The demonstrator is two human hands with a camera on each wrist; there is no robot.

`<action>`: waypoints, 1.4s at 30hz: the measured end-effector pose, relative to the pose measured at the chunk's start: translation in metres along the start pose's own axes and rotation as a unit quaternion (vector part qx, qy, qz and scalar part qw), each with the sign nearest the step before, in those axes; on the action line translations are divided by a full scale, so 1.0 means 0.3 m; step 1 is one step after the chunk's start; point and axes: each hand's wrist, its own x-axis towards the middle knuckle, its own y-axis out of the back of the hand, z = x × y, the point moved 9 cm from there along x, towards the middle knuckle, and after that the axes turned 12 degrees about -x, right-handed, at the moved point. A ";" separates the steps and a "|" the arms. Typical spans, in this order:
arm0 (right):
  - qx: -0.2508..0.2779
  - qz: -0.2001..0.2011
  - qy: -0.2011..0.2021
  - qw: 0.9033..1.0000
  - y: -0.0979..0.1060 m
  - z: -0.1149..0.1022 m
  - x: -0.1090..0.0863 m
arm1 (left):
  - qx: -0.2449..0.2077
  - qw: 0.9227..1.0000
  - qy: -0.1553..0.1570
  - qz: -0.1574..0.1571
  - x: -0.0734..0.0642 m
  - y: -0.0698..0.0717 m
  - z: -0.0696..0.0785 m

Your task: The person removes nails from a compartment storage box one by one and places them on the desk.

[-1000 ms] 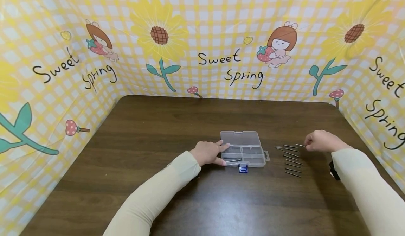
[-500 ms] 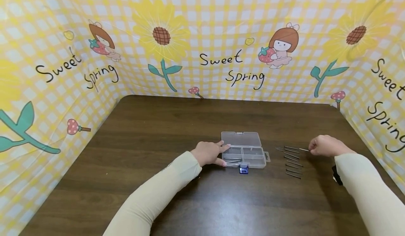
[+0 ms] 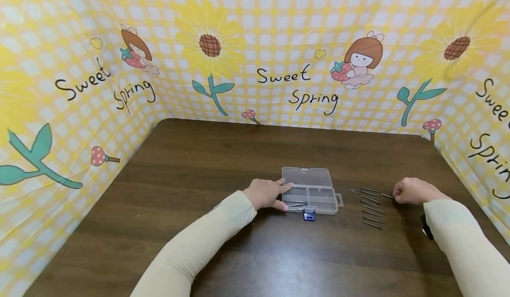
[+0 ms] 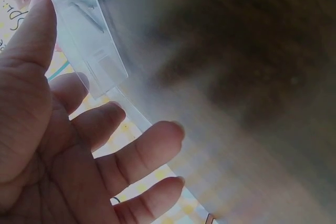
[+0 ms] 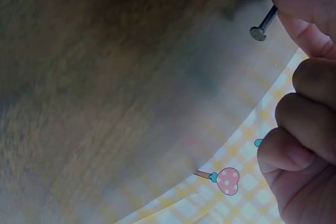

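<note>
My right hand [image 3: 412, 191] pinches a nail [image 3: 387, 195] between thumb and index finger, low over the table to the right of a loose column of several nails [image 3: 371, 202]. In the right wrist view the pinched nail [image 5: 269, 19] shows its flat round head, and the other fingers are curled in. A clear plastic compartment box [image 3: 323, 205] stands with its lid [image 3: 307, 177] folded back and its blue latch [image 3: 309, 215] hanging at the front. A few nails lie in its front left compartment. My left hand [image 3: 264, 194] rests at the box's left end, fingers spread and fairly straight.
A dark wood-grain table [image 3: 215, 155] carries everything. Yellow checked cloth [image 3: 227, 100] with printed flowers rises behind it and along both sides. Small pointed pieces [image 3: 354, 190] lie between the box and the nail column.
My right hand has shifted a little right and nearer with the nail, away from the column's far end. The left hand keeps its place on the box. The head view has tilted slightly.
</note>
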 end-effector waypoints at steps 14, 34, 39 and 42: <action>0.003 -0.001 -0.004 1.000 -0.004 0.011 -0.005 | 0.004 1.000 -0.002 0.001 -0.002 0.005 0.006; 0.016 0.051 0.001 0.999 0.081 -0.071 -0.043 | 0.005 1.000 -0.002 -0.002 0.000 0.004 0.006; 0.044 0.089 0.025 0.995 0.111 -0.124 -0.040 | 0.008 1.000 0.004 -0.005 0.004 -0.002 0.000; 0.077 0.100 0.034 0.991 0.116 -0.152 -0.032 | 0.008 1.000 0.006 -0.007 0.008 -0.006 0.001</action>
